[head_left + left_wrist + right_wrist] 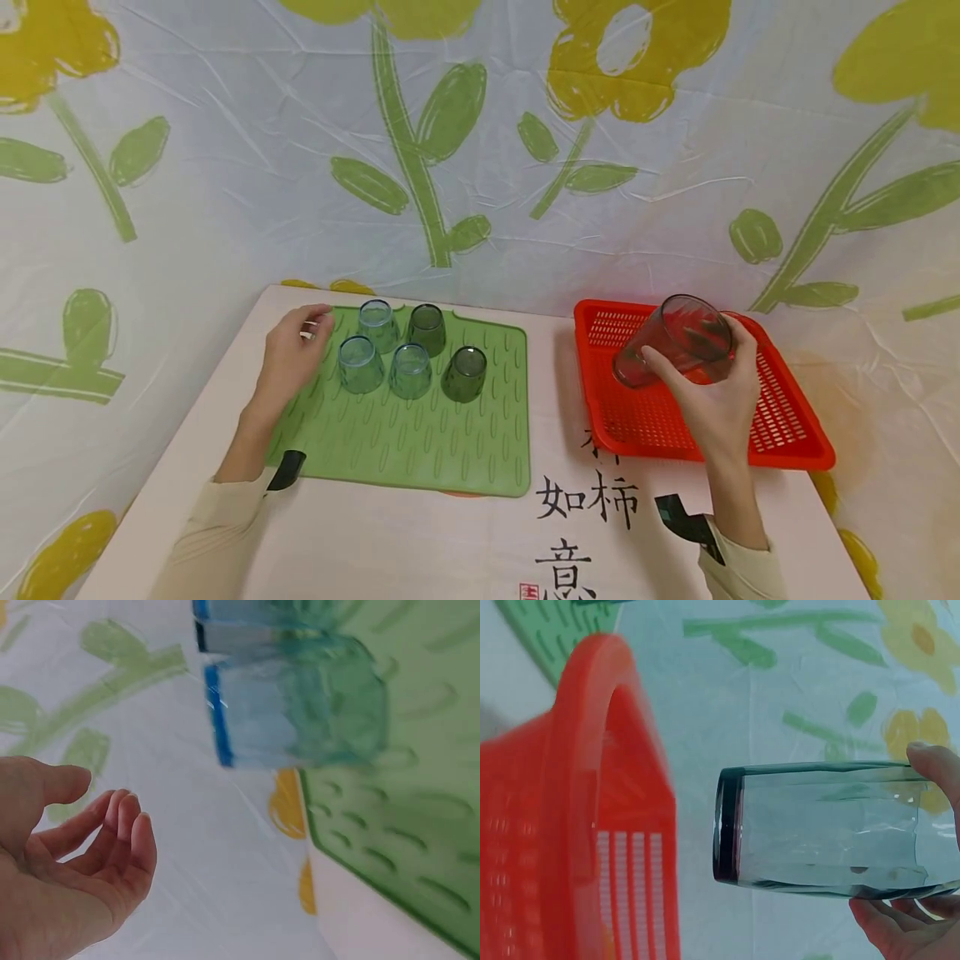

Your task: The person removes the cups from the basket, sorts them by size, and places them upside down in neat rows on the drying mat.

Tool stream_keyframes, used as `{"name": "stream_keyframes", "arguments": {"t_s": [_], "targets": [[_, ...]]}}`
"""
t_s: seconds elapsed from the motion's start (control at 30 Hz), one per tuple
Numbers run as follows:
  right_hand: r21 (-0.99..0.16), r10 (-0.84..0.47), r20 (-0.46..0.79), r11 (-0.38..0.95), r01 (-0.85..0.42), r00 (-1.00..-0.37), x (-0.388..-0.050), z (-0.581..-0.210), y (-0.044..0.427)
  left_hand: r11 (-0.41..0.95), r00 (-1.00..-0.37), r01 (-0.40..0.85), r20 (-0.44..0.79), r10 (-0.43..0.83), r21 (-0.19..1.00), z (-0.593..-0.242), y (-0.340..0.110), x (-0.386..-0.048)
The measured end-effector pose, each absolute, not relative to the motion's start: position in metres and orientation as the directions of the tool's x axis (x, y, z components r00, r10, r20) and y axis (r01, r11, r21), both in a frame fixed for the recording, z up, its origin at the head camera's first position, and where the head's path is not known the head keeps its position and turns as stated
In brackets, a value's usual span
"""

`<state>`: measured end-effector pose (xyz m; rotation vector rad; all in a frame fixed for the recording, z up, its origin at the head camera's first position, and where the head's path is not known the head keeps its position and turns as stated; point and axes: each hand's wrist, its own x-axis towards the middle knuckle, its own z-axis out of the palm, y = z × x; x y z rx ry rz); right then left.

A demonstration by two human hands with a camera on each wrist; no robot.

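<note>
My right hand (718,408) grips a tall smoky-grey drinking glass (654,350) over the red basket. In the right wrist view, thumb and fingers hold the glass (817,829) near its mouth, with the thick dark base facing down. On the green drying mat (420,446) stand three bluish glasses (360,367) and two dark grey glasses (465,375), bottoms up. Beside them, at the mat's back left, my left hand (294,352) hovers with loosely bent fingers and holds nothing. The left wrist view shows a blue-based glass (300,705) apart from that hand (82,862).
The red plastic basket (615,437) with slotted walls sits at the right side of the white table (360,533). Black characters (566,500) mark the tabletop between mat and basket. A flower-printed cloth (300,192) hangs close behind the table.
</note>
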<state>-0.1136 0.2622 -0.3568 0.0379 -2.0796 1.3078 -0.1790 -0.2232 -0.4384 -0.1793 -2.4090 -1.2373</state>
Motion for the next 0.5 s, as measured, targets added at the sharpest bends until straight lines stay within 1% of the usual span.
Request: {"name": "stream_keyframes", "arguments": {"t_s": [0.23,0.37,0.5], "targets": [[-0.808,0.262,0.541,0.427,-0.407,-0.799,-0.138,-0.38,0.262,0.555,-0.893,0.349,0.448,-0.048,0.755,-0.43,-0.199,-0.181],[-0.817,0.244,0.524,0.415,-0.401,-0.816,-0.14,-0.38,0.248,0.522,-0.89,0.37,0.455,-0.039,0.768,-0.427,-0.183,-0.183],[-0.828,0.233,0.506,0.401,-0.392,-0.83,-0.136,-0.371,0.226,0.486,-0.897,0.376,0.442,-0.024,0.789,-0.426,-0.167,-0.185]]}}
